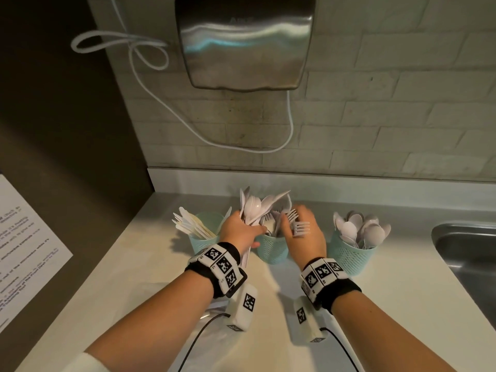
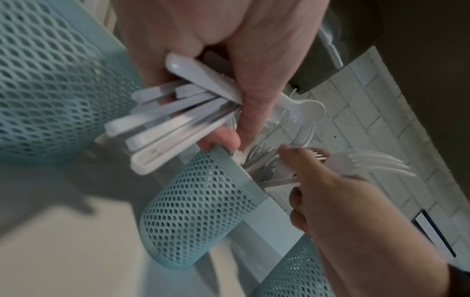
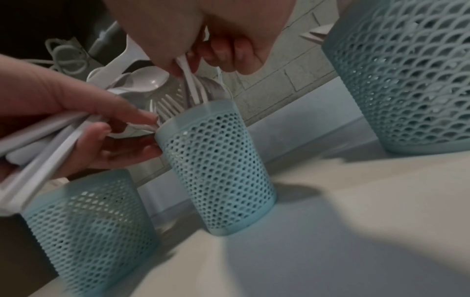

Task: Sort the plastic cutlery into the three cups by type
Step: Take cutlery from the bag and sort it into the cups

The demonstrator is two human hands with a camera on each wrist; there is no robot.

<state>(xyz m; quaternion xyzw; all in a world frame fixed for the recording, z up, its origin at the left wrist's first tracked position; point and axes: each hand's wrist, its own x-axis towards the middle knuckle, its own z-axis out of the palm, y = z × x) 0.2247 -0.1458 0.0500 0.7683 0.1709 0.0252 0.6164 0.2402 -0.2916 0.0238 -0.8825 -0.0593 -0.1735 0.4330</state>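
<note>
The head view looks down from above on the counter (image 1: 375, 304); both wrist views sit low and close (lenses tilted), sharing the middle cup (image 2: 201, 209).

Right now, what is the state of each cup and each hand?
left cup: upright, holds knives.
middle cup: upright, holds forks.
right cup: upright, holds spoons.
left hand: grips a mixed cutlery bundle.
right hand: pinches forks over the middle cup.

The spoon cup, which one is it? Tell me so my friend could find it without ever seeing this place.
Look at the metal sink on the right side of the counter. Three blue mesh cups stand in a row beside it, and the spoon cup is the one closest to the sink. It is the only cup showing just round white spoon bowls, and neither hand is touching it.
</note>
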